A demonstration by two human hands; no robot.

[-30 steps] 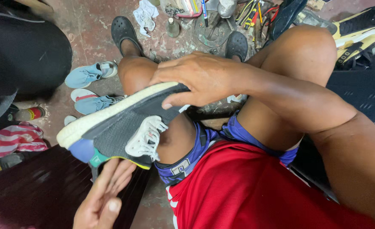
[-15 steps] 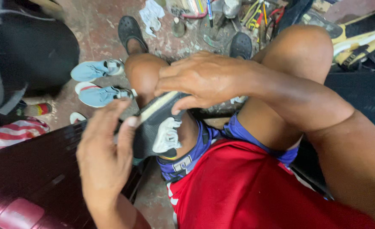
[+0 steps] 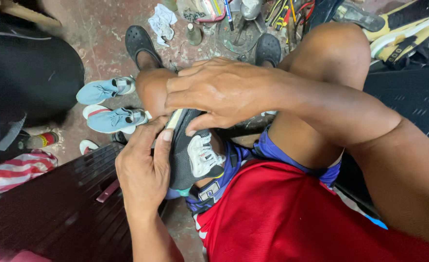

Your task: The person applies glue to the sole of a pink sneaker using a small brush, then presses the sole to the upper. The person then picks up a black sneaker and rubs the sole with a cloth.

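Observation:
A dark grey sneaker (image 3: 193,157) with white laces and a pale sole rests on my lap, against my left knee. My right hand (image 3: 219,92) lies over its upper end, thumb hooked on the dark upper, gripping it. My left hand (image 3: 144,167) presses along the sole edge on the shoe's left side, thumb on the pale rim. Much of the shoe is hidden under both hands.
A pair of light blue sneakers (image 3: 108,104) lies on the floor by my left knee. Black clogs (image 3: 140,42) are on my feet. Tools, a bottle and a rag (image 3: 162,22) litter the floor ahead. A dark ribbed case (image 3: 54,208) stands at the left, black bag (image 3: 30,77) beyond.
The sneaker has turned from lying long across my lap to standing more end-on. My left hand rose from below and now grips the shoe's sole edge.

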